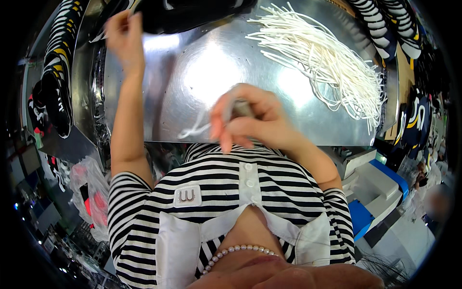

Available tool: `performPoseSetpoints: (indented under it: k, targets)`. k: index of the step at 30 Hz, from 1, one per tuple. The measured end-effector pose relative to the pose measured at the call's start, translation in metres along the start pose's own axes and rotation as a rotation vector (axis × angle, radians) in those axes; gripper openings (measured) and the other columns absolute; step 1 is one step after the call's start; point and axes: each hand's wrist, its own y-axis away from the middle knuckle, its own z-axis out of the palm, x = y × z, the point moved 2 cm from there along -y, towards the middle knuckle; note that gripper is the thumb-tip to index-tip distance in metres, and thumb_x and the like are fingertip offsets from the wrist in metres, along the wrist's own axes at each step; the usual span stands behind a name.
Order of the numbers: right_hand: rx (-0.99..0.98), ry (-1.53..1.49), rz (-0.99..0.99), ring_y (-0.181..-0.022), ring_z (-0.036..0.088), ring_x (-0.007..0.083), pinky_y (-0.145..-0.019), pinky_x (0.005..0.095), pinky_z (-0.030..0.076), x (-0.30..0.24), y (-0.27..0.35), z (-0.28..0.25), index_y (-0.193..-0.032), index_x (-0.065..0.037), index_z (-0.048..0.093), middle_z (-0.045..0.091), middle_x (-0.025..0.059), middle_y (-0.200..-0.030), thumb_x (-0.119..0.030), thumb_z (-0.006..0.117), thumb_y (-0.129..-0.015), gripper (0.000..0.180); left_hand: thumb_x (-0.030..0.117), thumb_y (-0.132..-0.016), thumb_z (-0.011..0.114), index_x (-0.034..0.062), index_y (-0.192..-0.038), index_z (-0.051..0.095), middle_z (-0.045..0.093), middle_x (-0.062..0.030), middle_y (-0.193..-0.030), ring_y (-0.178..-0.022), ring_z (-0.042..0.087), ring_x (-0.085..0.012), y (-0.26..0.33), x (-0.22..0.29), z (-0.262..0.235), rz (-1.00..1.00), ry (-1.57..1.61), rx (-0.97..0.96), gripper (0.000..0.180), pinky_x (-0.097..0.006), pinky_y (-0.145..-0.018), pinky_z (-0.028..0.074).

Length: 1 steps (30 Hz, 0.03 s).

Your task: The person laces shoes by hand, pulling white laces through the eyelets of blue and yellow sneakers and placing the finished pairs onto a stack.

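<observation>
My left hand (125, 43) is raised at the far left of the metal table (192, 91), beside a black item (187, 17). Its fingers are curled together and blurred; whatever they pinch cannot be made out. Close to my body, my right hand (260, 115) is closed around a small grey object (242, 108), mostly hidden by the fingers. A short looped white cord (196, 129) lies just left of these fingers, near the table's front edge; whether they touch it is unclear. A big bundle of white cords (332, 67) spreads over the right part of the table.
Striped black, white and yellow pieces are stacked at the left (60, 62) and hang at the far right (380, 29). A clear plastic bag (91, 192) with red contents sits low on the left. A white and blue machine or box (373, 192) stands at the lower right.
</observation>
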Motion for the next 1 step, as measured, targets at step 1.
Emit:
performPoseSetpoints:
  k: [1]
  targets:
    - [0.068, -0.001, -0.068, -0.079, 0.071, 0.0148, -0.057, 0.0205, 0.053, 0.0063, 0.0129, -0.0105, -0.112, -0.006, 0.059, 0.069, 0.0099, -0.089, -0.002, 0.057, -0.093, 0.019, 0.01, -0.084, 0.075, 0.0047, -0.096, 0.069, 0.059, -0.0014, -0.086, -0.076, 0.056, -0.0113, -0.0002, 0.0022, -0.0057, 0.005, -0.005, 0.005, 0.015, -0.026, -0.071, 0.047]
